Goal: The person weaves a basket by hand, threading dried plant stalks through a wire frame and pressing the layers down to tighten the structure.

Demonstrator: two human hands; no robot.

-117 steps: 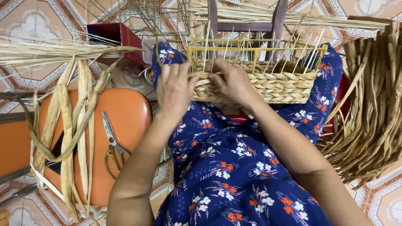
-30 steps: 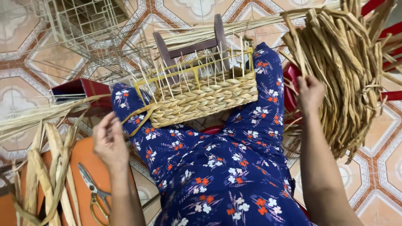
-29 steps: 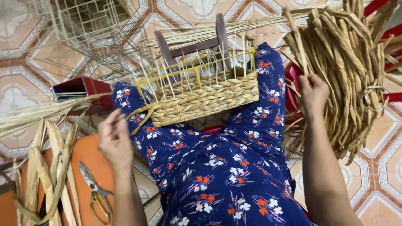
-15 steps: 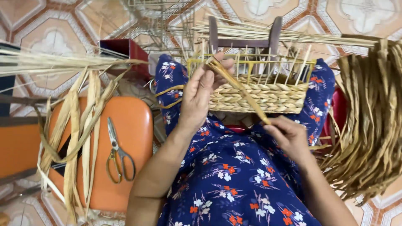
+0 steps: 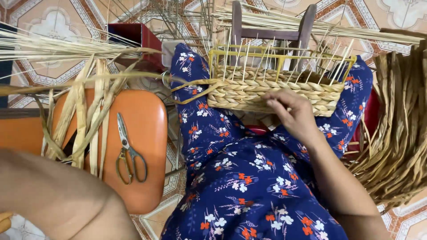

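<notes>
A half-woven straw basket (image 5: 249, 91) on a yellow wire frame rests on my knees, over my blue flowered dress. My right hand (image 5: 291, 113) lies on its front wall, fingers curled against the braided weave. A loose flat strand (image 5: 195, 84) trails off the basket's left end. Only my bent left arm (image 5: 58, 195) shows at the lower left; its hand is out of the frame.
To my left, an orange stool (image 5: 142, 133) carries scissors (image 5: 126, 151) and flat dried strips (image 5: 84, 120). A thick bundle of dried strands (image 5: 400, 133) hangs at the right. Beyond the basket are a wooden stool (image 5: 271, 31), a red box (image 5: 133, 38) and thin reeds (image 5: 53, 49).
My left hand has left the basket rim and swung out of view, leaving only the arm low left. My right hand has come up from my lap onto the basket's front wall.
</notes>
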